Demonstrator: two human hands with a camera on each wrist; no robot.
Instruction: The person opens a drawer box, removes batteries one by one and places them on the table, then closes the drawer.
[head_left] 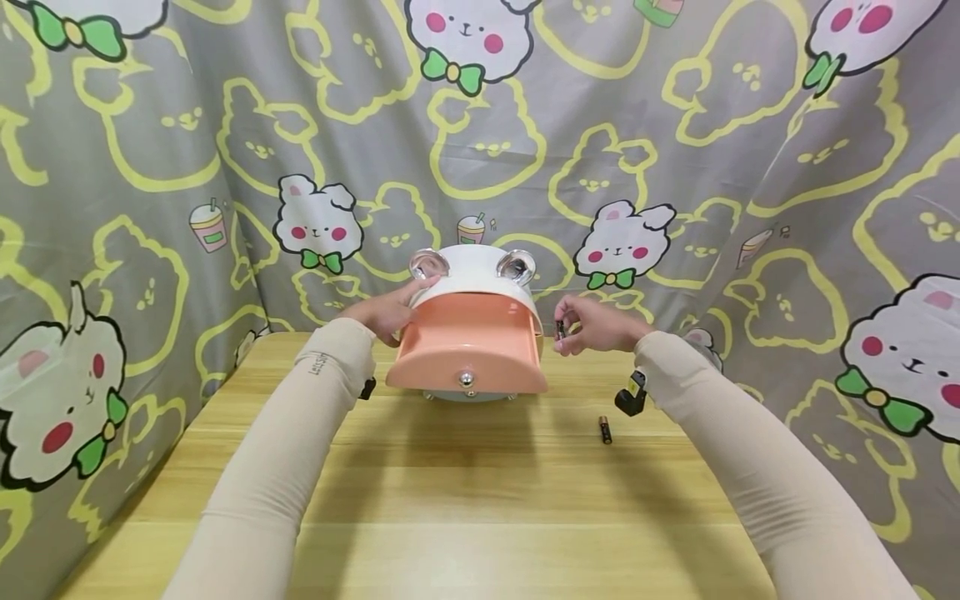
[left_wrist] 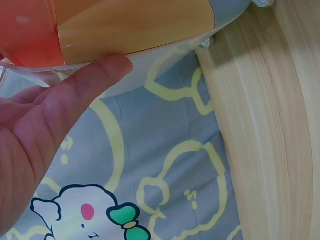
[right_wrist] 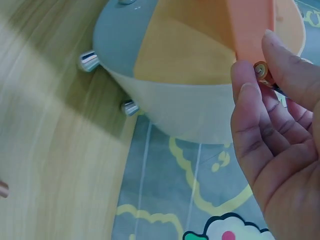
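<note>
A white box with round silvery ears (head_left: 516, 267) stands at the table's far side, its peach drawer (head_left: 468, 367) with a silver ball knob pulled out. My left hand (head_left: 386, 315) rests spread against the box's left side. In the left wrist view, its straight thumb (left_wrist: 97, 75) presses along the front edge; its other fingers are mostly hidden. Right of the drawer, my right hand (head_left: 596, 323) pinches a small battery (right_wrist: 263, 72) between thumb and fingers, with one copper-coloured end showing. A second battery (head_left: 605, 430), black and copper, lies on the table nearer to me.
The wooden table (head_left: 465, 533) carries the box on short silver feet (right_wrist: 89, 61). A patterned grey curtain (head_left: 495, 133) surrounds the table at the back and sides. A black wrist camera (head_left: 632, 394) hangs below my right sleeve.
</note>
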